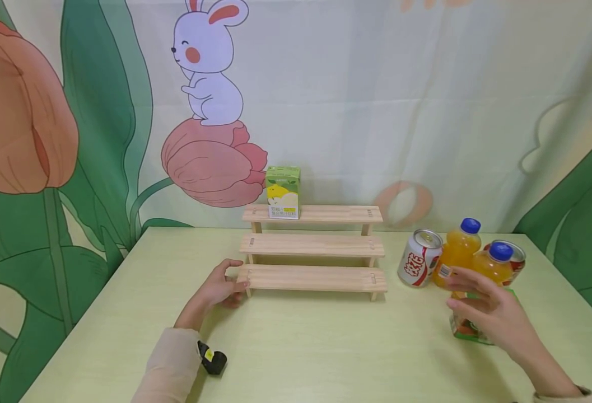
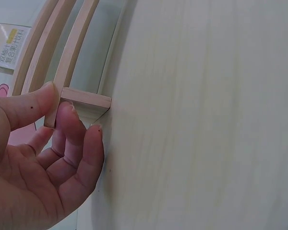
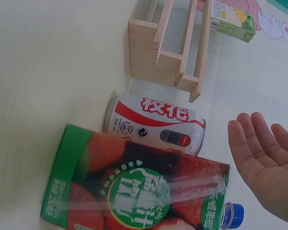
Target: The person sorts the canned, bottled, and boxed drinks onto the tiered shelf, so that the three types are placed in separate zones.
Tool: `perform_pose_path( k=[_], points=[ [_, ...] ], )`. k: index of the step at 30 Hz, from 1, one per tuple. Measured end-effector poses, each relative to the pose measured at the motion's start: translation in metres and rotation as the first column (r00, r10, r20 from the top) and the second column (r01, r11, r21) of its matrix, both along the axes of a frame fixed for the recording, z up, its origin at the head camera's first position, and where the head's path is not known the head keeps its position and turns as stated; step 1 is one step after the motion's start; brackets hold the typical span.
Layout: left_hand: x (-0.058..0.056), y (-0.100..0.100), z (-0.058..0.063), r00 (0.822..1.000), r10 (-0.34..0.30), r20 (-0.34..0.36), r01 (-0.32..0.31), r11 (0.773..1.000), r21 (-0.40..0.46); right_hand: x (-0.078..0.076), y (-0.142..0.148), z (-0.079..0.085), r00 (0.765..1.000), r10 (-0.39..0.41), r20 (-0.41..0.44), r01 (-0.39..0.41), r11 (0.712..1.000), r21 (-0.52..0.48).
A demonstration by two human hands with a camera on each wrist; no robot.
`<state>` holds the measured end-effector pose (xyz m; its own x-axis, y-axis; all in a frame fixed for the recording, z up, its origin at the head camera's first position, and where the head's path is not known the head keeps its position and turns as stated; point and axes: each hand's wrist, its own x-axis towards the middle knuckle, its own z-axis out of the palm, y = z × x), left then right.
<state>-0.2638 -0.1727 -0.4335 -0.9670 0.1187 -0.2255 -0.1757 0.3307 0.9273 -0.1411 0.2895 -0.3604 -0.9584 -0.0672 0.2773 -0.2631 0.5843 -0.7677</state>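
At the lower left end of a three-step wooden display stand point(image 1: 313, 278), my left hand point(image 1: 220, 287) pinches the bottom board. In the left wrist view the thumb lies over that board point(image 2: 62, 88) and the fingers curl beneath it. A green and yellow juice box point(image 1: 283, 196) stands on the top step, left of centre. My right hand point(image 1: 497, 316) is held above a green and red juice carton point(image 1: 469, 331), fingers spread and slightly bent, grasping nothing. The right wrist view shows this carton point(image 3: 134, 184) upright beside a white and red can point(image 3: 156, 127).
Behind the carton stand two orange drink bottles point(image 1: 461, 245) with blue caps and another can point(image 1: 518, 260), partly hidden. A black wrist device point(image 1: 214, 361) is on the left sleeve. A printed cloth point(image 1: 336, 112) with a rabbit and tulips hangs behind the table point(image 1: 326, 352).
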Motion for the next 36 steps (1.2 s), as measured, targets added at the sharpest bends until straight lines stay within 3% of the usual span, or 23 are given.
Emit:
perform_pose_path(
  k=[5, 15, 27, 36],
  points=[
    [0.001, 0.000, 0.001, 1.000, 0.000, 0.004, 0.000, 1.000, 0.002, 0.002, 0.007, 0.000, 1.000, -0.027, -0.012, 0.027, 1.000, 0.013],
    [0.000, 0.000, 0.000, 1.000, -0.003, 0.005, 0.003, 1.000, 0.001, 0.007, 0.012, 0.001, 0.998, -0.047, 0.044, 0.046, 0.999, 0.004],
    [0.001, 0.001, 0.003, 1.000, 0.004, 0.017, -0.004, 1.000, -0.003, 0.013, 0.028, -0.001, 0.996, -0.090, -0.002, 0.090, 0.996, 0.020],
    [0.001, 0.000, 0.003, 1.000, -0.002, 0.012, 0.001, 1.000, 0.003, 0.015, 0.037, 0.001, 0.990, -0.141, 0.012, 0.141, 0.989, 0.033]
  ],
)
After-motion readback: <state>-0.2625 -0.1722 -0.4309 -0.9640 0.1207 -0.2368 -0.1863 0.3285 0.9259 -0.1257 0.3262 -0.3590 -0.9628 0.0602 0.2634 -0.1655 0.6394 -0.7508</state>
